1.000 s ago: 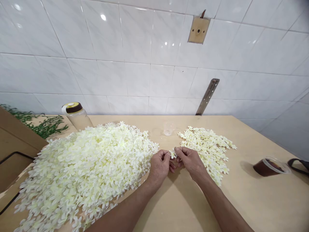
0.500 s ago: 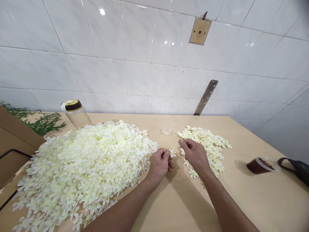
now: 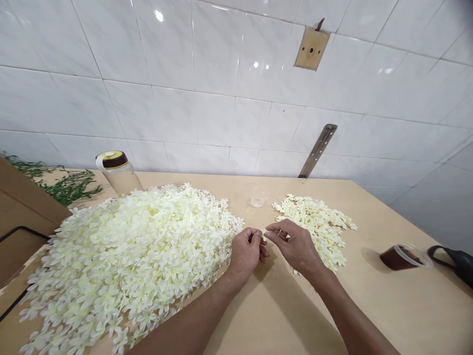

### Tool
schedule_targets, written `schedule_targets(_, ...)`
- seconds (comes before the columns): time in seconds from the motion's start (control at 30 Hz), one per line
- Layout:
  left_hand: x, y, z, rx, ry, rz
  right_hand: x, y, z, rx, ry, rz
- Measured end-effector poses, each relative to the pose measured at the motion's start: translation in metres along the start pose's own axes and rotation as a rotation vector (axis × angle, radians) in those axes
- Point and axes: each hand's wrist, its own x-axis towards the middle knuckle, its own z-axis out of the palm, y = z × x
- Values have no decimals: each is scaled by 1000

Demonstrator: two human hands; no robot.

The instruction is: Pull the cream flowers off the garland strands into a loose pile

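Note:
Between my fingertips at the middle of the table is a small white flower point(image 3: 263, 235), mostly covered by the fingers. My left hand point(image 3: 248, 249) pinches it from the left, beside a large heap of white flowers point(image 3: 148, 246). From the right, my right hand point(image 3: 291, 241) reaches the same flower with thumb and forefinger closed together; whether it grips the petals or something smaller is hidden. A smaller spread of cream flowers point(image 3: 314, 214) lies behind and right of my right hand. A little clear cup point(image 3: 257, 202) stands behind both hands.
A bottle with a brown and yellow lid point(image 3: 120, 172) stands behind the heap, near green sprigs point(image 3: 70, 187) and a cardboard box point(image 3: 29, 207). At right are a cup of dark drink point(image 3: 402, 257) and a black object point(image 3: 458, 264). A metal bracket point(image 3: 318, 150) is against the wall.
My right hand has moved left from the edge of the smaller spread to the flower in my left hand. The view has shifted slightly.

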Motion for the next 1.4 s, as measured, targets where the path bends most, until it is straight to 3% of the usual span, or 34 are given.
schedule_targets(0.27,-1,2,1,66,6,-8,-11,7,11,13,12,-105)
schedule_targets(0.57,-1,6,0,-58,-74,-37,-14,9,9,41,70,-53)
schedule_targets(0.87,-5,13,1,-161,-80,-61,-16,6,12,-9,121,-61)
schedule_targets(1.1,-7,13,1,-110,-85,-33,-15,4,16,-67,155,-40)
schedule_targets(1.2,-7,13,1,-100,-67,-30,-16,4,18,27,124,26)
schedule_targets(1.4,-7,13,0,-147,-95,-37,-15,3,17,371,102,323)
